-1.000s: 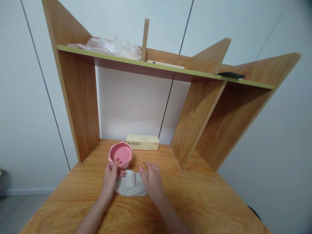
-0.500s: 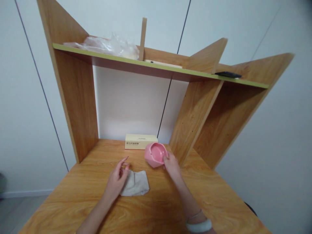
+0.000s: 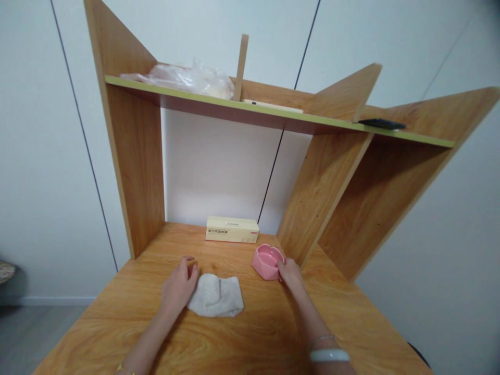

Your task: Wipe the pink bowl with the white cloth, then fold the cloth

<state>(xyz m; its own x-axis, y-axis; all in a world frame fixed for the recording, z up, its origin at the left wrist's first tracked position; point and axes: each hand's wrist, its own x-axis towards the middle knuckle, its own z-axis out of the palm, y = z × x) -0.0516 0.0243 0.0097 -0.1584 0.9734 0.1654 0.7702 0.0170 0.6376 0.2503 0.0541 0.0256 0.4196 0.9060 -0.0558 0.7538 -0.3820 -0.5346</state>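
Observation:
A pink faceted ashtray (image 3: 266, 266) with a notched rim sits upright, or nearly so, at the back right of the desk; I cannot tell whether its base fully rests on the wood. My right hand (image 3: 289, 272) grips its right side, thumb at the rim. A light grey cloth (image 3: 217, 297) lies folded and rumpled in front of me. By the cloth's left edge is my left hand (image 3: 180, 284), holding nothing, its fingers loosely curved and apart from the thumb.
A cream cardboard box (image 3: 232, 230) lies against the back wall, behind the ashtray. The wooden desk (image 3: 234, 346) has side panels and a green-edged shelf (image 3: 219, 101) above. On that shelf are a clear plastic bag (image 3: 191, 80) and a flat dark object (image 3: 382, 124).
The ashtray, tilted in my right hand earlier, has come down and right to a more level pose. My left hand has drawn left, off the cloth. The view has shifted slightly.

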